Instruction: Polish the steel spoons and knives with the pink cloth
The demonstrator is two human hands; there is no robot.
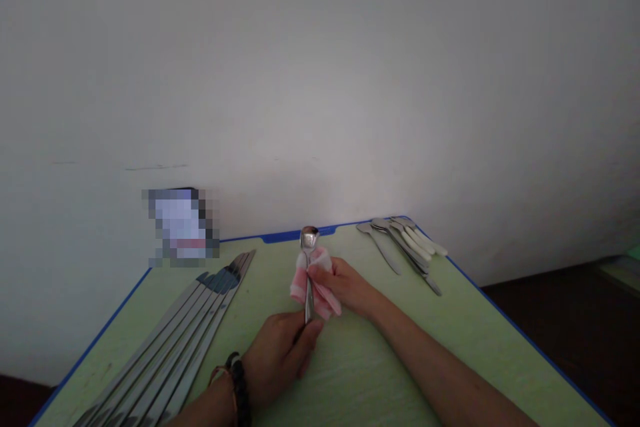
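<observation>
A shiny metal spoon [309, 239] points away from me above the middle of the table, bowl end farthest. My left hand [287, 350], with a dark bracelet at the wrist, is closed around the lower end of its handle. In my right hand [345, 283] is a pink and white cloth [324, 303], held behind and around the spoon's neck. The right thumb presses on the spoon just below the bowl; the cloth hides some of the right fingers.
Several long flat metal utensils [175, 340] lie side by side at the left. At the back right are several spoons [383, 247], some with white handles [417, 243]. A blurred-out device [180, 220] leans near the wall [320, 80]. Blue edging borders the green table [370, 373].
</observation>
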